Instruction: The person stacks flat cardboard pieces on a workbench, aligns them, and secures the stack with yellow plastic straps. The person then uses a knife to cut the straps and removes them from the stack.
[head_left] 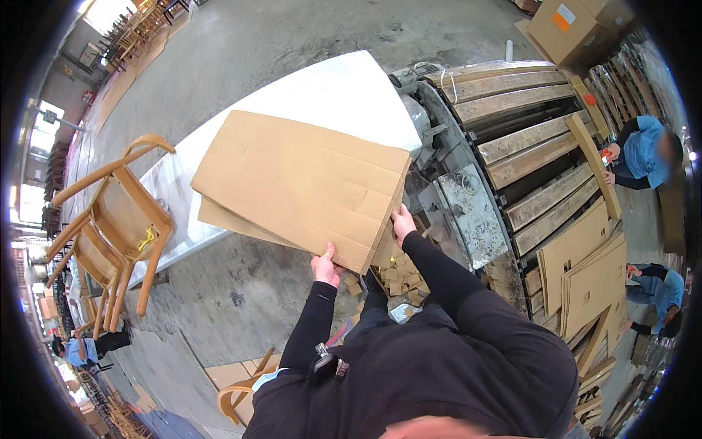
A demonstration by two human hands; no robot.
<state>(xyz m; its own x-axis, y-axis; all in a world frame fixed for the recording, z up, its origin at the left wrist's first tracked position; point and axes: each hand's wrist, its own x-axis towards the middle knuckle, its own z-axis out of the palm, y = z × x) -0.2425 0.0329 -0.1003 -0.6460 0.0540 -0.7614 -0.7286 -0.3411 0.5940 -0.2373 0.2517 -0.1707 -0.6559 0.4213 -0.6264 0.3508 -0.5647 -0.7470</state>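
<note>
A stack of flat brown cardboard sheets [300,175] lies tilted over a white-covered table [344,88], its top sheet not squared with those beneath. My left hand [325,267] is closed on the stack's near edge, thumb on top and fingers under it. At the right corner, my right hand [402,225] grips the side edge of the same sheets. Part of the right hand's fingers is hidden by the cardboard. Below the sheets, many small cardboard pieces [401,278] lie in a heap near my legs.
A wooden chair [121,212] rests tipped at the table's left end. Right of the table stand a metal machine [468,205] and a slatted wooden conveyor [526,132] carrying more cardboard sheets [585,271]. Two people in blue work beyond it. A large carton [567,33] stands far right.
</note>
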